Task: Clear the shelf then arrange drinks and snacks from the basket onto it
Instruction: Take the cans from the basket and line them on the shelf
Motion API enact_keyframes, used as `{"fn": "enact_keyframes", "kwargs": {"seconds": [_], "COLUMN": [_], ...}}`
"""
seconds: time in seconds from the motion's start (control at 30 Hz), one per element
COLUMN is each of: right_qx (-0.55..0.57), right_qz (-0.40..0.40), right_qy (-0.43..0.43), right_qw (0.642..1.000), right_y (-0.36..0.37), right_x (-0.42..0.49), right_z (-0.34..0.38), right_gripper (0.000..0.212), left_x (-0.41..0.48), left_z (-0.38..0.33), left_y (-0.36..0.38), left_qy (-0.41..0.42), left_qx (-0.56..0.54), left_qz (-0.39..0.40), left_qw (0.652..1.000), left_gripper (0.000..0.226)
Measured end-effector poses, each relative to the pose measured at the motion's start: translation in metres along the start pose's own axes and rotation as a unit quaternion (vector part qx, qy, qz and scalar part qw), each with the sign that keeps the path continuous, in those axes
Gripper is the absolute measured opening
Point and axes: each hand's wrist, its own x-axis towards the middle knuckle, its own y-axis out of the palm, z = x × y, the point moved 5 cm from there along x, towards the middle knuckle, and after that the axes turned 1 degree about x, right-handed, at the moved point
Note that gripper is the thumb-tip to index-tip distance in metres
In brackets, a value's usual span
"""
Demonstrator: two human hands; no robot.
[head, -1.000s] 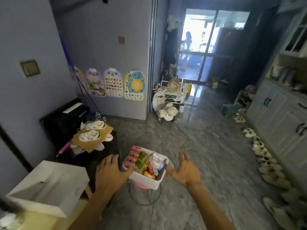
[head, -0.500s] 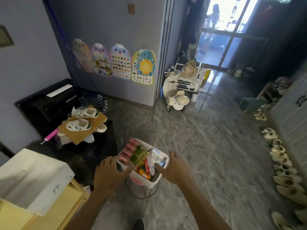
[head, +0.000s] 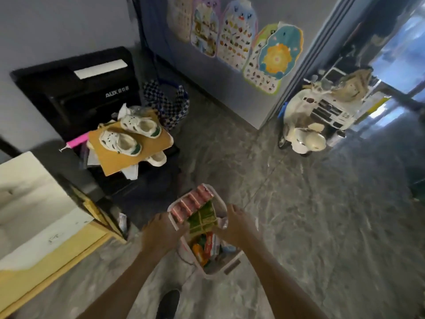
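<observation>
Grey marbled floor tiles [head: 310, 203] fill most of what we see from the head camera, with picture charts [head: 234, 35] stuck on the wall at the top. At lower centre sits the white basket [head: 230, 265], packed with a row of red cans [head: 192, 203], a green pack [head: 203, 218] and orange and red snack packets [head: 204, 246]. Our left hand [head: 161, 236] wraps over the basket's left rim, fingers curled on it. Our right hand [head: 239, 226] reaches over the right side, fingers bent down among the packs; we cannot tell whether it grips the rim or a pack. To the left stands a black unit [head: 76, 88], and in front of it a brown board [head: 128, 153] carries two white shoes [head: 128, 134]. A pale box [head: 34, 203] lies at the left edge, and white ride-on toys [head: 315, 120] stand near the doorway on the right.
</observation>
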Motion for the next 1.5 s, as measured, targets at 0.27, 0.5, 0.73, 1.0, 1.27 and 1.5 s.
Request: {"fn": "enact_keyframes", "kwargs": {"seconds": [0.27, 0.5, 0.73, 1.0, 1.27, 1.5], "right_qx": [-0.035, -0.057, 0.039, 0.11, 0.218, 0.312], "right_qz": [0.062, 0.069, 0.09, 0.067, -0.045, -0.056], "right_qy": [-0.111, -0.156, -0.177, -0.174, -0.189, -0.276], "right_qw": [0.991, 0.984, 0.979, 0.976, 0.957, 0.908], "right_y": [0.047, 0.152, 0.195, 0.164, 0.07, 0.009], "right_x": [0.184, 0.313, 0.356, 0.326, 0.245, 0.131], "right_z": [-0.026, -0.06, -0.07, -0.078, -0.042, 0.059], "right_gripper": [0.094, 0.108, 0.096, 0.104, 0.086, 0.079], "left_x": [0.079, 0.154, 0.17, 0.153, 0.082, -0.035], "left_z": [0.04, 0.075, 0.084, 0.066, 0.038, 0.051], "left_y": [0.11, 0.247, 0.279, 0.282, 0.173, 0.032], "left_qy": [-0.175, -0.281, -0.358, -0.374, -0.318, -0.289], "left_qx": [-0.068, -0.122, -0.191, -0.329, -0.388, -0.352], "left_qz": [-0.019, -0.034, -0.071, -0.068, -0.244, -0.372], "left_qw": [0.982, 0.951, 0.911, 0.865, 0.83, 0.809], "left_gripper": [0.083, 0.083, 0.085, 0.087, 0.068, 0.06]}}
